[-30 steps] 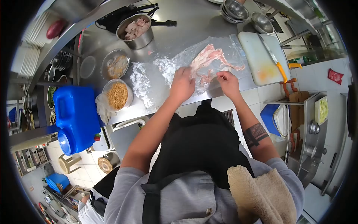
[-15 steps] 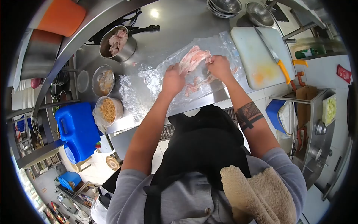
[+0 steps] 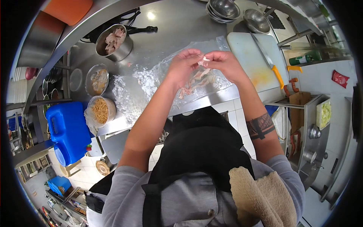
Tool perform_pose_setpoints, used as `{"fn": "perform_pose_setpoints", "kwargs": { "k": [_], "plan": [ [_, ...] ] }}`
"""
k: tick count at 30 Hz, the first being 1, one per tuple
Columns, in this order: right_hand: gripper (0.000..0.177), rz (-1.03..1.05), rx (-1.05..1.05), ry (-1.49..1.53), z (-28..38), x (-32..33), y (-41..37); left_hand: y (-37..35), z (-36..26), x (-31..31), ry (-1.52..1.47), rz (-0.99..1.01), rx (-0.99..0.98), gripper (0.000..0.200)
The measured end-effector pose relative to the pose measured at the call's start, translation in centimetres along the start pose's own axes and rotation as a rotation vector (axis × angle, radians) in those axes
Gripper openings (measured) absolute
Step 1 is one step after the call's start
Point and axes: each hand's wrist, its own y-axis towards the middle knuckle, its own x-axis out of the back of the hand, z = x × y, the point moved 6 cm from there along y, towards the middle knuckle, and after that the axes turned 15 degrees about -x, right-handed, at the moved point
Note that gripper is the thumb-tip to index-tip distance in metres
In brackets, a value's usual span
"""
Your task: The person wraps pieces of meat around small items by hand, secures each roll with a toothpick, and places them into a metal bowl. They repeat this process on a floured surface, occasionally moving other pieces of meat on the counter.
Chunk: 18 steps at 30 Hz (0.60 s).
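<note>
My left hand [image 3: 184,67] and my right hand [image 3: 226,66] meet above the metal worktop, fingertips pinching a small pale piece of raw meat [image 3: 205,59] between them. Most of that piece is hidden by the fingers. Below them, pink raw meat scraps [image 3: 185,91] lie on a clear plastic sheet [image 3: 216,47]. To the left, white powder [image 3: 121,94] is smeared over the worktop. A steel pot [image 3: 123,50] with raw meat chunks [image 3: 114,40] stands farther back on the left.
A white cutting board [image 3: 242,47] on the right bears a yellow-handled knife [image 3: 278,76]. Steel bowls [image 3: 227,11] are stacked behind. At left are a tub of thin yellow strips [image 3: 100,111], a clear bowl [image 3: 97,80] and a blue jerrycan [image 3: 70,130].
My hands have come together from either side of a larger stretched piece of meat. They now pinch a small bit; the large piece no longer shows. The camera view has shifted slightly.
</note>
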Motion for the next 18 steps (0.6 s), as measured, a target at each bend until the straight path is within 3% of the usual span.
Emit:
{"fn": "perform_pose_setpoints", "kwargs": {
  "k": [3,11,15,18],
  "plan": [
    [0.022,0.016,-0.024,-0.041,-0.1,-1.0,0.0,-0.2,-2.8,1.4,0.051,0.025,-0.088,0.03],
    [0.016,0.198,-0.076,-0.111,-0.9,-8.2,0.2,-3.2,-10.9,6.1,0.539,0.182,-0.364,0.027],
    [0.015,0.258,-0.068,0.011,-2.9,-13.6,0.6,-5.6,-13.8,10.7,0.567,0.076,-0.397,0.026],
    [0.018,0.222,-0.148,0.115,-5.9,-17.6,1.1,-6.7,-14.8,16.4,0.765,-0.013,-0.376,0.027]
  ]
}}
